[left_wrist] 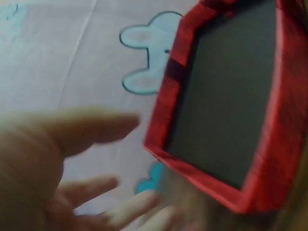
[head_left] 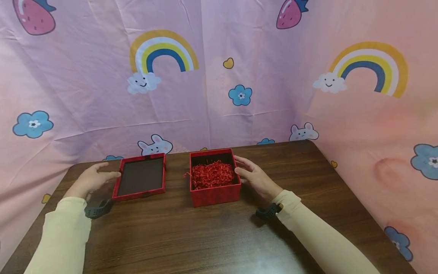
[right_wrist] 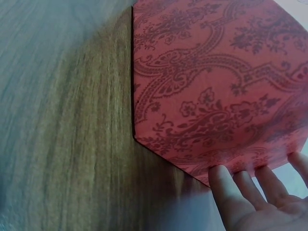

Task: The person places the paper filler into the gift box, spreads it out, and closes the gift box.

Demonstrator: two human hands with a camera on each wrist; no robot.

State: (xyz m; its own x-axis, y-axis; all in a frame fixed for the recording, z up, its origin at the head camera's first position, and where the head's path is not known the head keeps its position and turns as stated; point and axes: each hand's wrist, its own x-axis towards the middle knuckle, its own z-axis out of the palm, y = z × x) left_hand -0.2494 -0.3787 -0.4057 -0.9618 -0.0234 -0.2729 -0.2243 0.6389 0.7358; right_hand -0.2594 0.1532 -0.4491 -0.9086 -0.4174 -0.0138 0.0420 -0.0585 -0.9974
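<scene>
A red patterned box (head_left: 216,196) stands on the table with its top uncovered, filled with red shredded paper (head_left: 213,175). My right hand (head_left: 254,177) rests on the box's right side, fingers spread; in the right wrist view its fingertips (right_wrist: 221,173) touch the patterned wall (right_wrist: 211,86). To the left lies the box lid (head_left: 142,177), dark inside facing up, with a red rim. My left hand (head_left: 90,180) is beside the lid's left edge, fingers loosely extended. In the left wrist view a small gap shows between the thumb (left_wrist: 106,127) and the lid's corner (left_wrist: 154,144).
The brown wooden table (head_left: 191,236) carries both pieces. A patterned cloth (head_left: 219,76) with rainbows, flowers and rabbits hangs behind and at the sides. A strand of shred (head_left: 186,174) sticks out over the box's left rim.
</scene>
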